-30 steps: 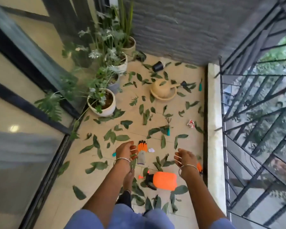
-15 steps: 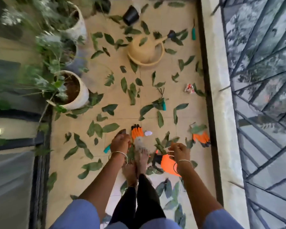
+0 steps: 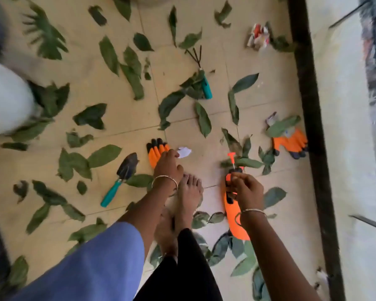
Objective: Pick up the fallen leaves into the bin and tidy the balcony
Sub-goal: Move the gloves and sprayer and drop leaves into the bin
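Landmark: your orange spray bottle (image 3: 233, 220) lies on its side on the tiled floor (image 3: 267, 94), with the pump head pointing away from you.
Right hand (image 3: 246, 190): it sits over the bottle's black head with the fingers curled into a narrow pinch. You cannot tell whether it grips the head or only hangs above it.
Left hand (image 3: 168, 166): left of the bottle, over an orange glove (image 3: 156, 152). The fingers are loosely bent and nothing shows in them.
Leaves (image 3: 203, 119): green ones are scattered over the floor on every side of the bottle. Several lie against its base and one lies just beyond its pump.
Bare feet (image 3: 189, 192): just left of the bottle, between your two hands.
Trowel (image 3: 122, 177): farther left of the bottle, past your feet.
Hand rake (image 3: 202, 79): well beyond the bottle, with leaves over its handle.
Second glove (image 3: 290, 142): beyond and right of the bottle, with a leaf on it.
Paper scrap (image 3: 183, 152): beyond and left of the bottle, at your left fingertips.
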